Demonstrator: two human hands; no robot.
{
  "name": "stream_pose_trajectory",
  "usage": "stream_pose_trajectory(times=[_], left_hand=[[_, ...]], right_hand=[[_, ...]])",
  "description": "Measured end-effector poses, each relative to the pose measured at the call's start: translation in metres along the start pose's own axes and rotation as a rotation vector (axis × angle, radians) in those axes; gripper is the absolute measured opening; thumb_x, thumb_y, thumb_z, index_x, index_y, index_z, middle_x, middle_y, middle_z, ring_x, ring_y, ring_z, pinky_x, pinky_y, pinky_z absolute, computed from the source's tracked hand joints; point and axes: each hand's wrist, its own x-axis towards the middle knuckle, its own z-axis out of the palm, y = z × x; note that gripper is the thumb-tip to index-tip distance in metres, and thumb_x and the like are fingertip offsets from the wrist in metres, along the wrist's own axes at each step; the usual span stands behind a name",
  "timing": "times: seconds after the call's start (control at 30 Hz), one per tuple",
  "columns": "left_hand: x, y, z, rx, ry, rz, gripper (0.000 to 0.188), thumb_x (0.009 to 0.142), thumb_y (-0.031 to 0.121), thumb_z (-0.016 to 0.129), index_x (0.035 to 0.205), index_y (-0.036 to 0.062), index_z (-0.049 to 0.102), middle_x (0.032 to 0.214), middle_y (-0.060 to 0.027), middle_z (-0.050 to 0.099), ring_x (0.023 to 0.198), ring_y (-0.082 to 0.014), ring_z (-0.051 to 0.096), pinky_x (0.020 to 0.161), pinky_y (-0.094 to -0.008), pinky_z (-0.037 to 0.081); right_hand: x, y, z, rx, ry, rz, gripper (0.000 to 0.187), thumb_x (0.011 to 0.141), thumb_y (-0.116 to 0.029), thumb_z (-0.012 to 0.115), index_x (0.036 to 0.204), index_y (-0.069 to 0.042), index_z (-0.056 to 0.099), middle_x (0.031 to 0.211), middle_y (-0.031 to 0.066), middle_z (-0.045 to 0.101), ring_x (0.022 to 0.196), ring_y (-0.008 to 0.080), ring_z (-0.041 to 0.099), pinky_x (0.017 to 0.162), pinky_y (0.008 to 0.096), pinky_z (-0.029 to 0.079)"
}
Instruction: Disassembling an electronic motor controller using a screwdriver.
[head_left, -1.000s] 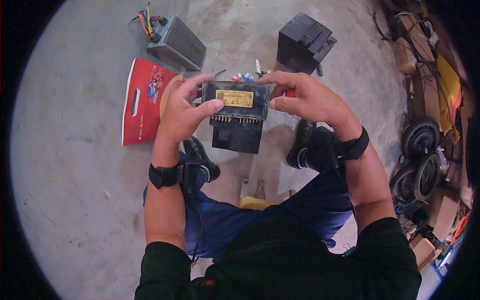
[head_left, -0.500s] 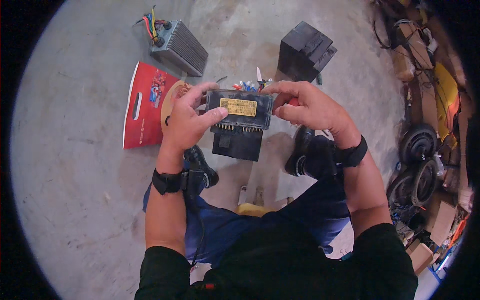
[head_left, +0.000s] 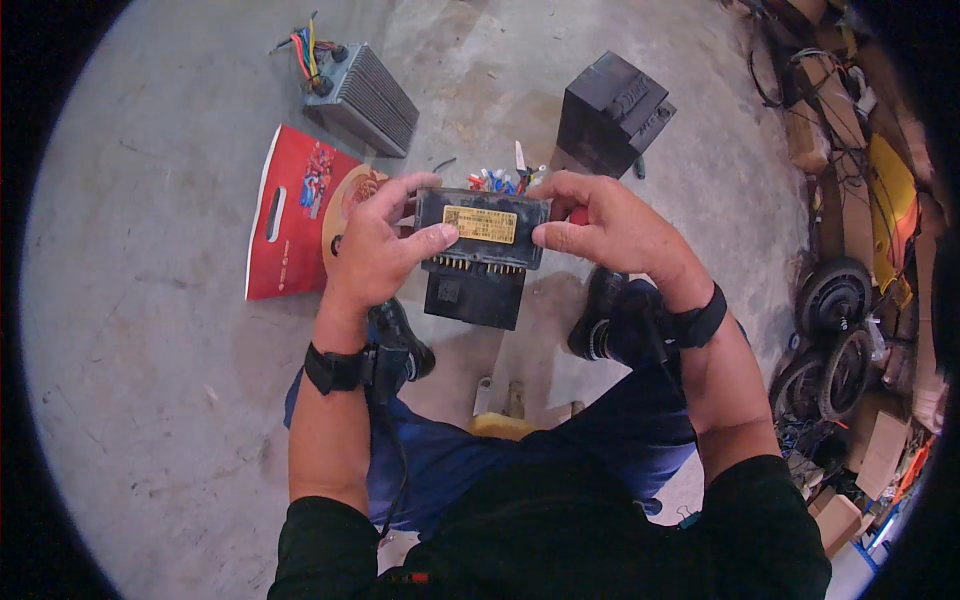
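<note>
A flat black electronic module (head_left: pixel 430 212) with a yellow label is held up between my two hands. My left hand (head_left: pixel 385 235) grips its left end, thumb on the label and fingers behind. At the right end, my right hand (head_left: pixel 610 225) has its thumb on the near edge and its index finger along the far corner. Something red (head_left: pixel 578 215) shows under the right fingers; its kind is hidden. Below the module is a black block (head_left: pixel 470 302), with a row of brass-coloured pins (head_left: pixel 480 266) between them. Whether the two are joined I cannot tell.
Beyond the module lie small coloured wire terminals (head_left: pixel 492 180) and a pale blade (head_left: pixel 519 156). A red carry bag (head_left: pixel 265 265) and a finned grey metal box with wires (head_left: pixel 370 105) are at the left. A black box (head_left: pixel 610 115) stands far right; wheels (head_left: pixel 835 292) and cartons line the right side.
The module has come slightly toward me and tilts a little differently. My right thumb has shifted onto its right end from just beside it.
</note>
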Motion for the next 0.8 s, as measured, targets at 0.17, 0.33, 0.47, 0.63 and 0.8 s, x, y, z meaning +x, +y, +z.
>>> stream_pose_trajectory(times=[0.17, 0.33, 0.47, 0.63, 0.8], left_hand=[[-0.002, 0.003, 0.002, -0.13, 0.0, -0.061, 0.05, 0.082, 0.003, 0.076, 0.127, -0.0059, 0.055, 0.119, -0.005, 0.049, 0.111, -0.0167, 0.058, 0.096, -0.0293, 0.047], [-0.005, 0.009, -0.002, -0.176, -0.003, -0.07, 0.058, 0.082, 0.003, 0.076, 0.134, -0.0049, 0.052, 0.129, -0.0084, 0.053, 0.118, -0.0186, 0.057, 0.1, -0.0309, 0.046], [-0.007, 0.015, -0.007, -0.236, -0.048, -0.134, 0.074, 0.075, 0.004, 0.082, 0.141, -0.0028, 0.048, 0.14, -0.0107, 0.05, 0.126, -0.021, 0.054, 0.106, -0.032, 0.043], [-0.01, 0.012, -0.013, -0.133, -0.118, -0.037, 0.095, 0.061, 0.003, 0.087, 0.145, -0.0005, 0.043, 0.145, -0.0116, 0.048, 0.134, -0.0236, 0.048, 0.114, -0.0356, 0.035], [-0.011, 0.007, -0.011, -0.1, -0.12, -0.027, 0.102, 0.057, -0.002, 0.085, 0.148, 0.0005, 0.039, 0.145, -0.012, 0.048, 0.139, -0.0238, 0.042, 0.117, -0.036, 0.03]], right_hand=[[-0.001, 0.002, 0.001, 0.012, 0.037, -0.034, 0.04, 0.085, -0.022, 0.076, 0.118, -0.002, 0.066, 0.08, 0.0091, 0.067, 0.073, 0.0169, 0.063, 0.068, 0.0332, 0.05], [-0.004, -0.006, -0.002, 0.098, 0.001, 0.011, 0.046, 0.082, -0.009, 0.076, 0.127, -0.01, 0.065, 0.08, 0.0034, 0.065, 0.075, 0.0124, 0.059, 0.069, 0.0295, 0.048], [-0.007, -0.001, -0.006, 0.108, -0.023, 0.002, 0.054, 0.08, -0.008, 0.077, 0.131, -0.012, 0.063, 0.082, 0.0028, 0.066, 0.077, 0.012, 0.059, 0.07, 0.0292, 0.048], [-0.008, 0.002, -0.002, 0.001, -0.054, -0.086, 0.082, 0.072, -0.004, 0.081, 0.145, -0.019, 0.05, 0.09, 0.0005, 0.063, 0.069, 0.0082, 0.049, 0.067, 0.0251, 0.045], [-0.012, 0.012, 0.015, 0.006, -0.011, -0.002, 0.093, 0.068, -0.008, 0.085, 0.149, -0.021, 0.042, 0.091, 0.0032, 0.062, 0.07, 0.0093, 0.049, 0.068, 0.026, 0.046]])
